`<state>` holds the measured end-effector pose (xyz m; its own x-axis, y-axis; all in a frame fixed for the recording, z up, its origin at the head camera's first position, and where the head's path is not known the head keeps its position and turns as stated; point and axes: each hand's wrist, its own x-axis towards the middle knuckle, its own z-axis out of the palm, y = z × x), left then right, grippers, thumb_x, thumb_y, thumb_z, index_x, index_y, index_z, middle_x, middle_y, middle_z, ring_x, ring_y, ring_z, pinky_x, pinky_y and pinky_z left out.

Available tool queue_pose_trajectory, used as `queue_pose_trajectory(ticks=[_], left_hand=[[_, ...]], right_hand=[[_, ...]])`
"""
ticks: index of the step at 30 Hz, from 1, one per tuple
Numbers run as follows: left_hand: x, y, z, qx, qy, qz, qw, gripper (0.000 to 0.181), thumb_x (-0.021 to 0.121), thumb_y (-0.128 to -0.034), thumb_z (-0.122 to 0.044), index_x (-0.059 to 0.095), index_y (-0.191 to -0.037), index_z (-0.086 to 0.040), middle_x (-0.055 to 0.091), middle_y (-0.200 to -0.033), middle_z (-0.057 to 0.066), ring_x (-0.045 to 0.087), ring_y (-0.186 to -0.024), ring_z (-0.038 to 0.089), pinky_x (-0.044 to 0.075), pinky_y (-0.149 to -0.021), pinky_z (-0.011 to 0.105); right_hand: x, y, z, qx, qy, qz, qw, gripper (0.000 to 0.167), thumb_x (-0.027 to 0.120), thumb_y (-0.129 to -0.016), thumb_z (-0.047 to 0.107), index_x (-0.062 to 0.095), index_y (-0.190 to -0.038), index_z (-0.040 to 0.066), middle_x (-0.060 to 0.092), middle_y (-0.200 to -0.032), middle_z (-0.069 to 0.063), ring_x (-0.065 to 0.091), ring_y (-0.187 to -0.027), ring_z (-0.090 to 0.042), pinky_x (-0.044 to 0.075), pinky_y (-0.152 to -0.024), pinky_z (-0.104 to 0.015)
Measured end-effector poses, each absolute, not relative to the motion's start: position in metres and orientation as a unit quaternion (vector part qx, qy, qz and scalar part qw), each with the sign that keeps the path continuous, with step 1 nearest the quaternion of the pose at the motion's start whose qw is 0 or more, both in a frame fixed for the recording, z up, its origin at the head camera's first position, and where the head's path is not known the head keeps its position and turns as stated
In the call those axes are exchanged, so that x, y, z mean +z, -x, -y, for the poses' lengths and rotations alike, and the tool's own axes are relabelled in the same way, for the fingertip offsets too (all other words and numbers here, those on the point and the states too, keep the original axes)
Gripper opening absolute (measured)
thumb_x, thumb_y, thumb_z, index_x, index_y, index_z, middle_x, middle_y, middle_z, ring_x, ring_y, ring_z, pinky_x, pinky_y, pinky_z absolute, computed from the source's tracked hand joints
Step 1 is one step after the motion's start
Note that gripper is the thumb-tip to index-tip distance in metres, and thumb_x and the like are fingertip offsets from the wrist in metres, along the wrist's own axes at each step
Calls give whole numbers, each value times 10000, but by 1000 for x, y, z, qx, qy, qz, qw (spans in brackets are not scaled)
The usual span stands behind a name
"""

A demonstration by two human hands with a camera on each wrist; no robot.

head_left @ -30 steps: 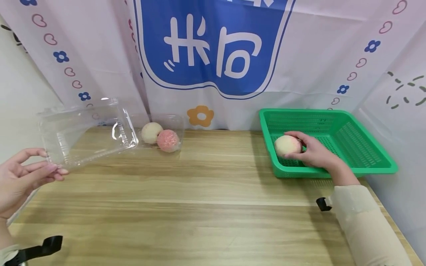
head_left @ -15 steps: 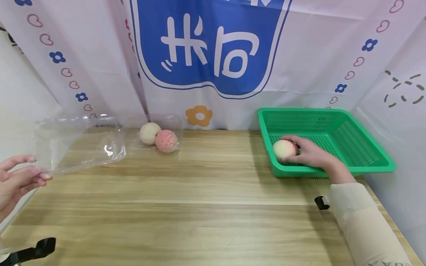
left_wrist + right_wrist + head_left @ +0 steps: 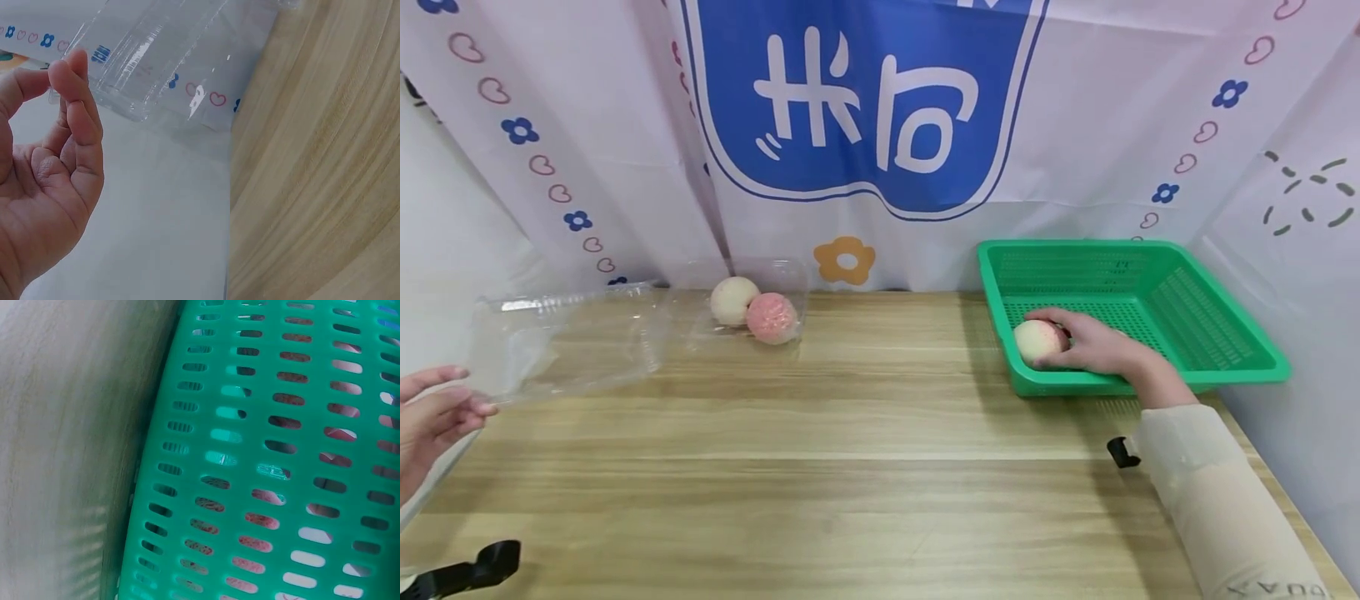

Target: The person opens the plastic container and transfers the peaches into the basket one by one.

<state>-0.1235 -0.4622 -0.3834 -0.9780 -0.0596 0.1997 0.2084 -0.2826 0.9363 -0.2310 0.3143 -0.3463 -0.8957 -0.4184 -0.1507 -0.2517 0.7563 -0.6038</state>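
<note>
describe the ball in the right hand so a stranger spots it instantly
On the wooden table stands a green basket. Inside its left end, the right hand grips a cream ball, pinkish on one side. Unlike the pink ball and pale ball in the clear tray, it's being held.

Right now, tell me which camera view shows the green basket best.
The head view: the green basket shows there nearly whole, rim and inside. The right wrist view shows only a slotted wall close up; the left wrist view, none of it.
</note>
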Motion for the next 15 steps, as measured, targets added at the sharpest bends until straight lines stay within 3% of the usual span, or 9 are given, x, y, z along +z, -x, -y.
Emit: queue_pose_trajectory(ticks=[9,15], left_hand=[[-432,132,528,-768,-29,633,92,322,400,-1044,10,552,-1204,-224,754,-789,-7,701,-656,98,552,-585,159],[-436,126,540,-792,-87,601,68,342,387,-1047,-9,597,-1132,-265,726,-742,-7,684,-622,101,532,-550,169]], right_hand=[[-344,236,-310,-279,185,-929,158,692,756,-884,285,428,-1463,94,511,-1375,-179,524,-1114,-314,482,-829,-380],[-344,238,-310,-266,193,-930,162,671,747,-892,277,438,-1459,93,510,-1383,-183,530,-1117,-315,480,-833,-384]])
